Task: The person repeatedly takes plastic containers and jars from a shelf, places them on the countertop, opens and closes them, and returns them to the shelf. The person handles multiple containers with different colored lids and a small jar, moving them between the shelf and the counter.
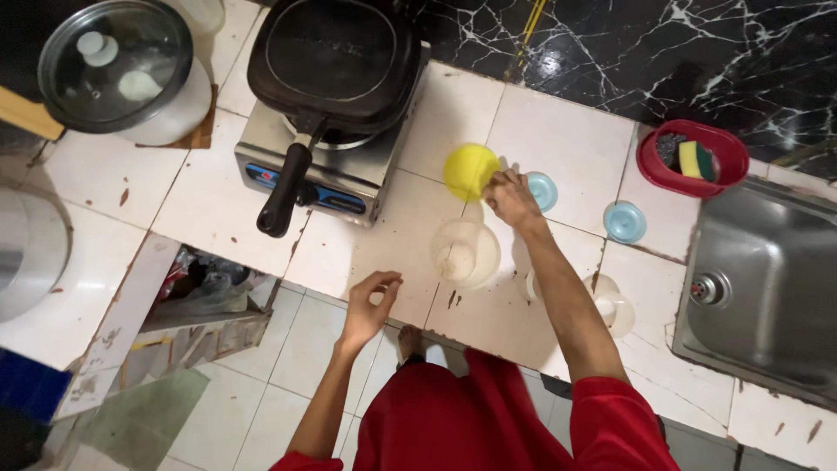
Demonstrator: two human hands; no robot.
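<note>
**Kid:** While you look down from the head cam, what's in your hands?

**Me:** My right hand (510,197) is pinched shut on a yellow cup (469,170), at its rim, on the white tile counter (558,139). Left hand (368,305) is half curled by the counter edge w/ nothing in it.

**Kid:** Is the cup heavy?

**Me:** Prob light plastic, stiff, maybe wet & slippy. The rim is a good spot to grab.

**Kid:** What's near?

**Me:** Clear jug (466,253) just below it, two small blue lids (542,190) (625,221) beside, stove (305,166) w/ black pan (331,57) left, red bowl (690,161) & sink (767,279) right. The jug is closest in the way.
</note>
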